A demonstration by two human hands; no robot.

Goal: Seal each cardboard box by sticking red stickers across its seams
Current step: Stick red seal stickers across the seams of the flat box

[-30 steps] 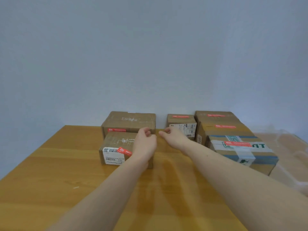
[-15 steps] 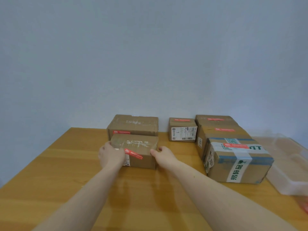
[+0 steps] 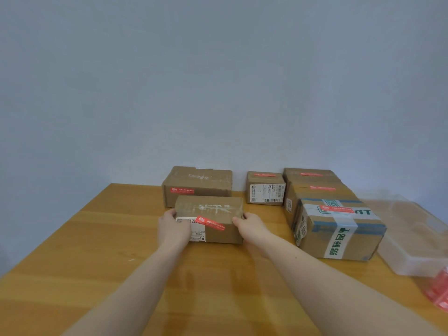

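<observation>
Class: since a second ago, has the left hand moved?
Yes. The left hand went from the front box's right top corner to its left end.

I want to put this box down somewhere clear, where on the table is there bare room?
Bare wood lies left of the held box out to the table's left edge, and across the near strip around both forearms. A narrower gap runs between the held box and the taped box. The back row and right side, with the clear plastic tray, are crowded.

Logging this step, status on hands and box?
Left hand and right hand grip the ends of the small brown cardboard box. Red sticker across its front edge. Larger brown box close behind.
</observation>
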